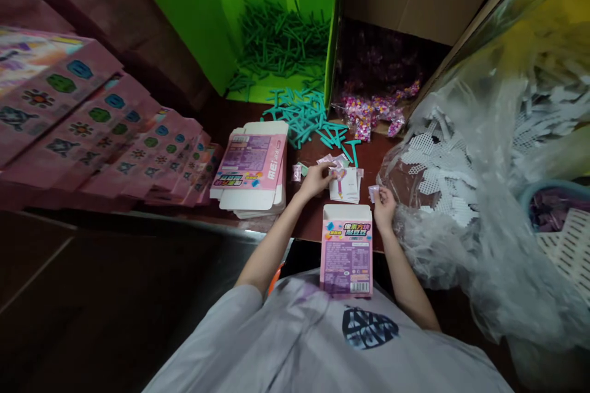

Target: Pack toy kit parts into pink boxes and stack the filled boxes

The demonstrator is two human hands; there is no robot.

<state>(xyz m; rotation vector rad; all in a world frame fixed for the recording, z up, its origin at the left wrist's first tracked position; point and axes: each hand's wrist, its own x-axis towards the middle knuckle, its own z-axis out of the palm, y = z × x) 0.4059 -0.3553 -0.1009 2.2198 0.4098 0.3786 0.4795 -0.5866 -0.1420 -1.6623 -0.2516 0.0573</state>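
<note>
My left hand (317, 180) reaches over the left edge of a small stack of white printed leaflets (351, 187), its thumb and forefinger apart at the small sachets lying there. Between the fingertips of my right hand (385, 207) is a small pink sachet (373, 193), just right of the leaflets. Several pale pink sachets (340, 160) lie at the top of the leaflets, and another sachet (296, 172) is left of my left hand. A pink and purple printed box (346, 258) with its white end flap raised stands against my front, below the leaflets.
Flattened printed cartons (251, 163) are stacked to the left, beside rows of pink boxes (87, 113). Teal T-shaped sticks (302, 113) spill from a green bin (216, 24). Bags of colourful beads (369, 113) lie behind. At right, clear plastic holds white perforated pieces (442, 166), near a blue-rimmed basket (530, 196).
</note>
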